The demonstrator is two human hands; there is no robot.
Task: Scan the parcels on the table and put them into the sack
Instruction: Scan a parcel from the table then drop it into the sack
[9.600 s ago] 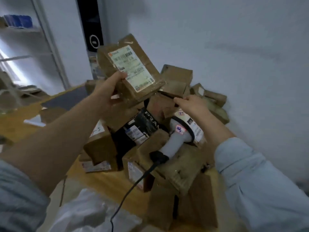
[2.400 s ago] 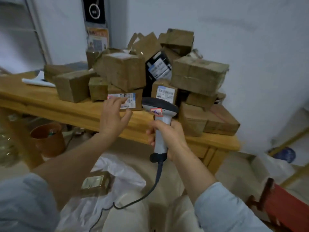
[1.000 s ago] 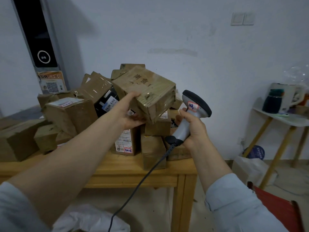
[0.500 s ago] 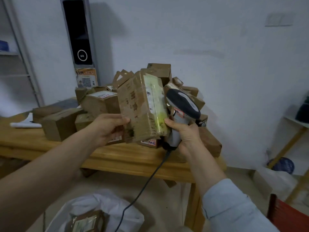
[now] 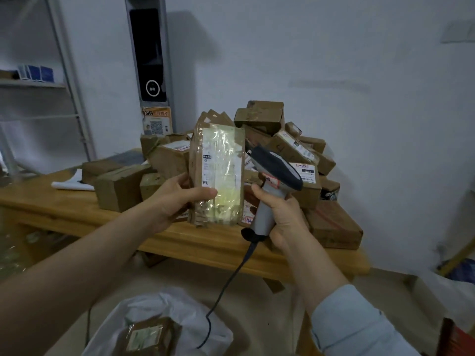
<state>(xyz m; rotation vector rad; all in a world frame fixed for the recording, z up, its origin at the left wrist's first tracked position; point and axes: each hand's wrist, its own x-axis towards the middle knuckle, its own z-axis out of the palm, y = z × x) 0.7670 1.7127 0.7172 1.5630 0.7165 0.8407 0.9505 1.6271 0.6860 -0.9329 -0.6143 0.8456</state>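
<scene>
My left hand (image 5: 177,199) grips the parcel (image 5: 218,176) upright, thumb across its front. In the last half second it has turned, so the taped label now faces me squarely. Just right of it, my right hand (image 5: 282,217) wraps the scanner (image 5: 277,176), head tipped at the label; I judge the scan is due. Low left, the sack (image 5: 180,312) gapes with one box (image 5: 146,335) inside. The drop past the table (image 5: 200,246) edge looks open, with only the cable (image 5: 231,276) hanging there.

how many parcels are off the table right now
2. A taped parcel is held upright in the left hand; a second parcel lies in the white sack on the floor. More may be hidden deeper in the sack.
</scene>
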